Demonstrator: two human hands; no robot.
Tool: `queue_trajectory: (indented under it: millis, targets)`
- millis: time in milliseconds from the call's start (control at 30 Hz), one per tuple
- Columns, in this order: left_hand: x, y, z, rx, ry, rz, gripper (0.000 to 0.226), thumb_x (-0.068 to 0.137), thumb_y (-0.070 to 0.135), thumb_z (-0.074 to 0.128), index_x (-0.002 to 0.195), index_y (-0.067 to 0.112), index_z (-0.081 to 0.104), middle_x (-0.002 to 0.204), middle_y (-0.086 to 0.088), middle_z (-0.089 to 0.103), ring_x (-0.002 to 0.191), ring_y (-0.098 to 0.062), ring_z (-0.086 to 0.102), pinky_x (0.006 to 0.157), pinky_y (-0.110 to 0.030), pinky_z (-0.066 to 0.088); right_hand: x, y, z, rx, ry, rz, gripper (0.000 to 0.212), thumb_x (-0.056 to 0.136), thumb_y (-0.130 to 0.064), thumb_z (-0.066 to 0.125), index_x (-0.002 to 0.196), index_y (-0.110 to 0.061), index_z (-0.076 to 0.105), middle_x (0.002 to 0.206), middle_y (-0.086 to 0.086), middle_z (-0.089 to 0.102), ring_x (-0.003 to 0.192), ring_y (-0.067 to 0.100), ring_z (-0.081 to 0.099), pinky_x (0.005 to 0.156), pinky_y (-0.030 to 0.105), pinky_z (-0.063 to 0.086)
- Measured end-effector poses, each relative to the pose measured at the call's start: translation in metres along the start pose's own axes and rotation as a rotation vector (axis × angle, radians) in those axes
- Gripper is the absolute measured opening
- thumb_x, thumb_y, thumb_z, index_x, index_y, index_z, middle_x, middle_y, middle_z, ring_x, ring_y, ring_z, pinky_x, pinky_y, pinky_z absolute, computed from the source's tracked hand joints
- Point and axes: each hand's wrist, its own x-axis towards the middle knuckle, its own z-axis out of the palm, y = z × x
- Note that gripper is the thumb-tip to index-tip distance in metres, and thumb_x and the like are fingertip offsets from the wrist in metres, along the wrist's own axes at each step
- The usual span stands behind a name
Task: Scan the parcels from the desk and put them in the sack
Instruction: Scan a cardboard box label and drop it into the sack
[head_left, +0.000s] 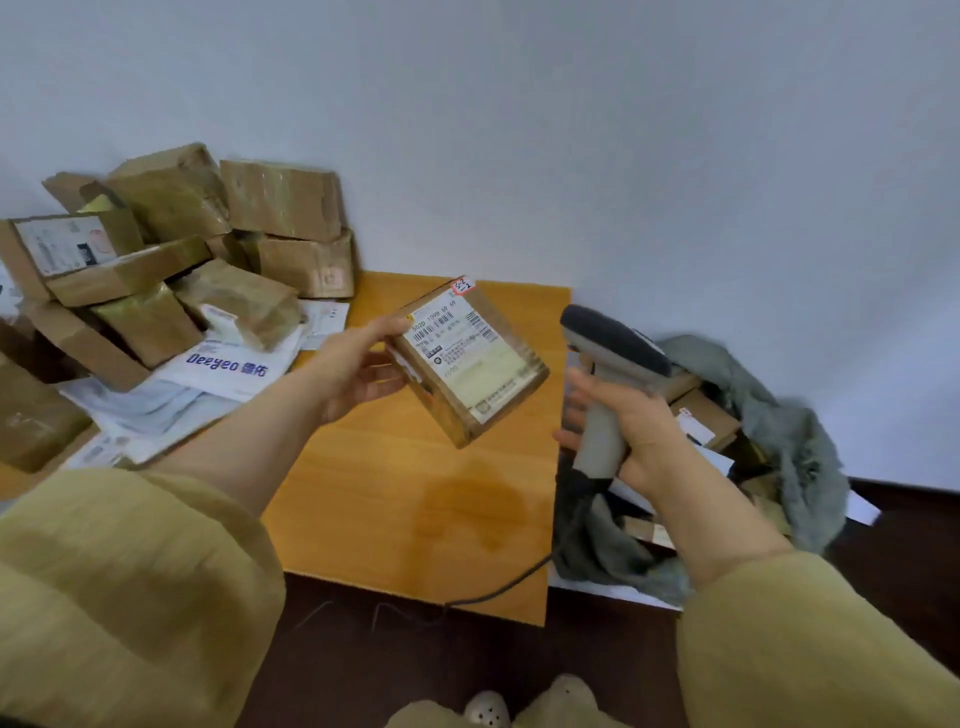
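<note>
Parcel (470, 366) held tilted above the desk (410, 525), long axis running from the wall end down toward the person and slightly right, label face up with the barcode at the far end. The left hand (353, 366) grasps its left edge, thumb on top and fingers hidden beneath, while the right hand (631, 423) is clenched round the upright handle of the grey scanner (610, 358), whose dark head points left at the parcel (not touching it). It is a brown cardboard box with a white printed label and a red-edged sticker on its far corner.
</note>
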Motion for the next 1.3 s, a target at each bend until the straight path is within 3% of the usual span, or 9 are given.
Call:
queue_trajectory:
  millis: [133, 233, 433, 533, 633, 767, 867, 1133, 1300]
  targets:
    - [0.012, -0.026, 0.077, 0.026, -0.181, -0.109, 0.049, 0.060, 0.037, 0.072, 0.102, 0.014, 0.061, 0.090, -0.009, 0.060, 0.079, -0.021, 0.061, 0.070, -0.030, 0.058, -0.002, 0.007, -0.058, 0.118, 0.069, 0.040, 0.062, 0.052, -0.024, 0.084, 0.108, -0.007, 0.063, 0.097, 0.019, 0.067, 0.093, 0.036, 0.066, 0.074, 0.051, 0.058]
    - [0.018, -0.041, 0.134, 0.025, -0.230, -0.157, 0.046, 0.060, 0.036, 0.071, 0.099, 0.014, 0.061, 0.090, -0.009, 0.060, 0.079, -0.021, 0.061, 0.076, -0.032, 0.057, 0.002, 0.009, -0.104, 0.188, 0.082, 0.035, 0.059, 0.052, -0.018, 0.084, 0.107, -0.006, 0.064, 0.102, 0.021, 0.070, 0.089, 0.034, 0.070, 0.077, 0.056, 0.057]
    - [0.046, -0.081, 0.258, 0.112, -0.277, -0.247, 0.041, 0.064, 0.040, 0.074, 0.096, 0.017, 0.064, 0.087, -0.008, 0.066, 0.081, -0.019, 0.063, 0.086, -0.036, 0.055, 0.040, 0.005, -0.220, 0.294, 0.295, 0.139, 0.088, 0.043, -0.021, 0.092, 0.123, -0.003, 0.060, 0.111, 0.020, 0.069, 0.092, 0.031, 0.070, 0.059, 0.036, 0.057]
    - [0.071, -0.109, 0.330, 0.170, -0.204, -0.251, 0.050, 0.070, 0.034, 0.080, 0.107, 0.008, 0.059, 0.082, -0.003, 0.072, 0.069, -0.012, 0.069, 0.068, -0.027, 0.058, 0.061, 0.004, -0.286, 0.276, 0.427, 0.173, 0.055, 0.069, -0.018, 0.084, 0.119, -0.008, 0.063, 0.101, 0.014, 0.069, 0.087, 0.026, 0.068, 0.051, 0.030, 0.055]
    - [0.103, -0.141, 0.396, 0.354, -0.173, -0.276, 0.104, 0.042, 0.056, 0.085, 0.127, 0.005, 0.050, 0.113, -0.011, 0.067, 0.097, -0.025, 0.067, 0.090, -0.042, 0.055, 0.078, 0.005, -0.342, 0.311, 0.522, 0.220, 0.032, 0.082, -0.011, 0.073, 0.113, -0.005, 0.065, 0.086, 0.012, 0.067, 0.071, 0.022, 0.067, 0.048, 0.026, 0.051]
    - [0.123, -0.165, 0.478, 0.556, -0.157, -0.251, 0.071, 0.065, 0.047, 0.078, 0.121, 0.010, 0.054, 0.114, -0.006, 0.061, 0.106, -0.023, 0.058, 0.094, -0.039, 0.050, 0.097, 0.010, -0.395, 0.358, 0.600, 0.261, 0.006, 0.086, -0.005, 0.068, 0.091, -0.004, 0.065, 0.063, 0.010, 0.067, 0.047, 0.016, 0.064, 0.044, 0.024, 0.049]
    - [0.146, -0.186, 0.528, 0.750, -0.129, -0.155, 0.084, 0.066, 0.046, 0.081, 0.131, 0.008, 0.042, 0.131, -0.012, 0.045, 0.121, -0.027, 0.044, 0.100, -0.037, 0.042, 0.107, 0.015, -0.424, 0.376, 0.630, 0.263, 0.005, 0.085, -0.004, 0.068, 0.082, -0.008, 0.066, 0.057, 0.008, 0.066, 0.047, 0.015, 0.063, 0.045, 0.024, 0.049]
    - [0.178, -0.251, 0.584, 1.091, -0.151, 0.077, 0.112, 0.063, 0.051, 0.083, 0.142, 0.003, 0.020, 0.141, -0.016, 0.028, 0.131, -0.031, 0.034, 0.104, -0.038, 0.036, 0.131, 0.039, -0.465, 0.371, 0.650, 0.264, 0.004, 0.084, -0.004, 0.068, 0.087, -0.007, 0.066, 0.067, 0.012, 0.064, 0.050, 0.018, 0.061, 0.048, 0.027, 0.047]
    - [0.179, -0.267, 0.578, 1.389, -0.246, 0.075, 0.119, 0.074, 0.048, 0.076, 0.151, 0.004, -0.004, 0.158, -0.015, 0.011, 0.146, -0.032, 0.005, 0.118, -0.042, 0.012, 0.138, 0.043, -0.458, 0.365, 0.617, 0.327, 0.003, 0.085, -0.005, 0.068, 0.085, -0.007, 0.066, 0.062, 0.011, 0.065, 0.050, 0.018, 0.062, 0.049, 0.027, 0.049]
